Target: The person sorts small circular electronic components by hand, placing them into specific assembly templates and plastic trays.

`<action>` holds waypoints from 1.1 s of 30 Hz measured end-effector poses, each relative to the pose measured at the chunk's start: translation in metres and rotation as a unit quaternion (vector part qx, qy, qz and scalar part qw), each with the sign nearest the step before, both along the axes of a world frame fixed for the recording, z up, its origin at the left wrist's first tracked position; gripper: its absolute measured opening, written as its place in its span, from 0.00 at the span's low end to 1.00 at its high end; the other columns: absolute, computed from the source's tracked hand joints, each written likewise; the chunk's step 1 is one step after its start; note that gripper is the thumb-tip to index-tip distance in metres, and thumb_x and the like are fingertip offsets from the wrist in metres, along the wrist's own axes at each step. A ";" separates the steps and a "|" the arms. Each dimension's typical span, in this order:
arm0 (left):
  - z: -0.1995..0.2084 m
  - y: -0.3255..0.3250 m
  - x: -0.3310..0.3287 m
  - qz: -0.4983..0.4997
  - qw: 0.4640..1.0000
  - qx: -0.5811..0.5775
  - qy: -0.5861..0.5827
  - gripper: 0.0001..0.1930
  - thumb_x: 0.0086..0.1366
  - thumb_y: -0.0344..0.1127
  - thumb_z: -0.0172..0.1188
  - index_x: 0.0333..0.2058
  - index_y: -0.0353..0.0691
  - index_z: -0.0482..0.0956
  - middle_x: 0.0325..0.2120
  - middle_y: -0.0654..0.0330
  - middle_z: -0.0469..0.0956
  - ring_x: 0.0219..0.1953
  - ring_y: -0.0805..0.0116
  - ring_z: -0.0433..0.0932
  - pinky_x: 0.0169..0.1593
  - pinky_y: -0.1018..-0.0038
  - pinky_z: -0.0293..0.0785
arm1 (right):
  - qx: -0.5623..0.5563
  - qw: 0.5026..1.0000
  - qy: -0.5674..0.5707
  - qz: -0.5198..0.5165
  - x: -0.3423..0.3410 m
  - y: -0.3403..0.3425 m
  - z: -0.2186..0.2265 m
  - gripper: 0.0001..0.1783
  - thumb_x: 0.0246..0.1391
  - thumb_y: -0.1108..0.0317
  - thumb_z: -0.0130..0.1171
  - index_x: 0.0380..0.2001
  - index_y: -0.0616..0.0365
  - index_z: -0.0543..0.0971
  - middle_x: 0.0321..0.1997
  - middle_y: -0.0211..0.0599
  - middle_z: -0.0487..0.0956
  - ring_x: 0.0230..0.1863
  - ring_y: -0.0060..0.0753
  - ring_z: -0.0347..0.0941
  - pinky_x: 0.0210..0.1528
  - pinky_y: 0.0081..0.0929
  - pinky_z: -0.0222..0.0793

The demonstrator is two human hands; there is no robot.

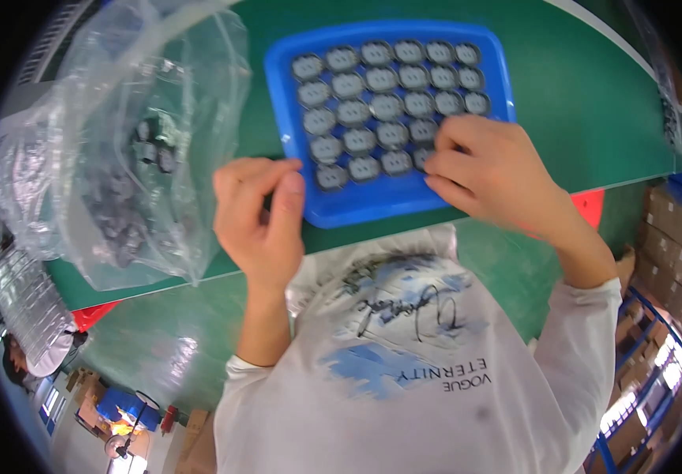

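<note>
A shallow blue tray (372, 207) lies on the green table, with small oval parts (386, 106), grey-topped and dark-rimmed, set out in rows inside it. At the tray's near right, my right hand (491, 170) reaches over the rim; its thumb and fingers close on one small oval part (420, 159) at the end of the nearest row, which they partly cover. My left hand (258, 213) is at the tray's left rim, fingers curled, with thumb and forefinger pinched at the edge.
Left of the tray, a large clear plastic bag (159, 87) holds many loose dark and grey parts (120, 205). The green table (586, 103) ends in a curved edge near my body. Cardboard boxes (668, 229) and a blue rack (649, 316) stand at the right.
</note>
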State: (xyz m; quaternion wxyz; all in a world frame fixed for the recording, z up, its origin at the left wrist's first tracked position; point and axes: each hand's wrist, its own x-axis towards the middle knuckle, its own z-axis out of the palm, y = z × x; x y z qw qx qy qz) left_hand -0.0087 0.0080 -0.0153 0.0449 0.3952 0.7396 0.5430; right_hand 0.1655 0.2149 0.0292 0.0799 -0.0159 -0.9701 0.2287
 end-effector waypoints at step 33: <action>0.025 0.017 0.080 -0.256 0.966 -0.001 0.042 0.12 0.52 0.23 0.63 0.38 0.34 0.78 0.33 0.57 0.73 0.36 0.57 0.68 0.40 0.65 0.68 | -0.291 0.943 0.074 -0.146 0.056 -0.056 0.001 0.16 0.39 0.73 0.72 0.35 0.62 0.81 0.34 0.35 0.73 0.19 0.21 0.64 0.19 0.21 0.58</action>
